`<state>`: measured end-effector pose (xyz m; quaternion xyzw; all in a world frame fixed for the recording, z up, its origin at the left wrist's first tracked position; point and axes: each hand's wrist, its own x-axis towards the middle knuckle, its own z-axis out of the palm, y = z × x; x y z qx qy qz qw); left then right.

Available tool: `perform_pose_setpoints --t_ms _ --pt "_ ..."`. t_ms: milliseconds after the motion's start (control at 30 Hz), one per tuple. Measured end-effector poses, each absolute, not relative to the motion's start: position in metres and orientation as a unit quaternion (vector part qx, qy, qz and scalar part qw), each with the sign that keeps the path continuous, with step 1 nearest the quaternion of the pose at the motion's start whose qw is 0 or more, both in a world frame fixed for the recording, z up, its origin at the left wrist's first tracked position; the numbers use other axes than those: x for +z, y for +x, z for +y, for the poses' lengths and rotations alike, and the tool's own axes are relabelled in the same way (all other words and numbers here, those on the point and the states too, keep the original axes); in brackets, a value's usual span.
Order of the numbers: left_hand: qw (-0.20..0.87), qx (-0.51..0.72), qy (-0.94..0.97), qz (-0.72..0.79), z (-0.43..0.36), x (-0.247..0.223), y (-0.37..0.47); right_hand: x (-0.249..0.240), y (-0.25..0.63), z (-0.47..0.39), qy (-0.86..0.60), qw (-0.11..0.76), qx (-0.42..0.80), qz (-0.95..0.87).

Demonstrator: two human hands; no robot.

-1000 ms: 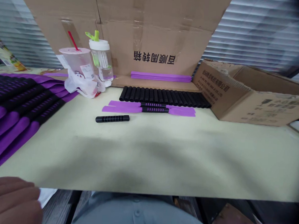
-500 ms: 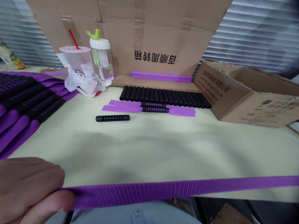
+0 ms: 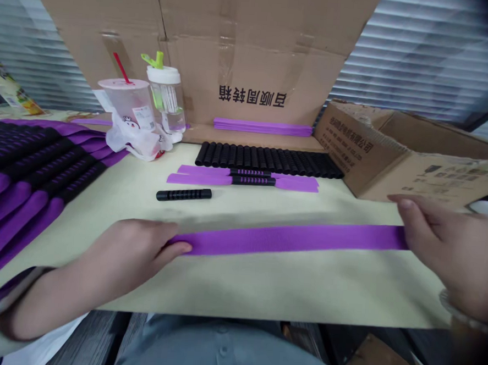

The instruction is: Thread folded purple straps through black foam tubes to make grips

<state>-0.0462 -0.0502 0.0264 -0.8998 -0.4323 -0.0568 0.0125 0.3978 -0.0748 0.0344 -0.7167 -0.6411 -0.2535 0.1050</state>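
A flat purple elastic band point(image 3: 282, 237) is stretched crosswise above the table. Its left end is pinched between the thumb and fingers of my left hand point(image 3: 141, 248). My right hand point(image 3: 451, 244) grips the other end; that end is hidden inside the fingers. Beyond the band lies a single black ribbed handle sleeve point(image 3: 184, 194). Farther back are two purple bands with black sleeves point(image 3: 253, 181) around their middles. Behind them runs a row of several black sleeves point(image 3: 270, 160) lying side by side.
An open cardboard box point(image 3: 361, 151) stands at the right. Finished-looking purple bands with black sleeves point(image 3: 42, 164) are piled at the left. A cup with a red straw point(image 3: 127, 104) and a water bottle point(image 3: 166, 98) stand back left. Flat purple bands point(image 3: 263, 127) are stacked against upright cardboard point(image 3: 260, 46).
Both hands have moved forward over the table with the purple band, my left hand also rightward. My right hand has come into view. The band looks shorter and less stretched.
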Motion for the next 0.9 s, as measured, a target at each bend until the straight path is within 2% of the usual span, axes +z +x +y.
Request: perform_pose_setpoints --t_ms 67,133,233,367,467,600,733,900 --pt "0.085 -0.061 -0.892 -0.44 -0.044 0.017 -0.032 0.032 0.39 -0.068 -0.719 0.057 -0.248 -0.646" --pt "0.101 -0.078 -0.899 -0.419 -0.04 0.01 -0.022 0.029 0.382 -0.066 -0.697 0.028 -0.228 -0.68" --pt "0.012 -0.052 -0.937 -0.346 -0.034 0.006 -0.011 0.024 0.367 -0.066 -0.638 0.049 -0.199 -0.742" --pt "-0.101 0.057 -0.952 -0.285 -0.026 0.008 0.003 0.016 0.339 -0.065 -0.534 0.075 -0.092 -0.837" --pt "-0.116 0.067 -0.946 -0.294 -0.025 0.004 0.018 0.012 0.308 -0.06 -0.439 0.032 0.0 -0.898" --pt "-0.11 0.02 -0.953 -0.281 -0.022 -0.008 0.037 0.007 0.267 -0.043 -0.383 -0.007 0.085 -0.92" --pt "-0.1 -0.014 -0.964 -0.247 -0.016 -0.015 0.044 -0.01 0.248 -0.029 -0.376 0.007 0.099 -0.921" --pt "-0.121 0.02 -0.959 -0.255 -0.014 -0.009 0.036 -0.021 0.255 -0.03 -0.382 0.011 0.103 -0.918"
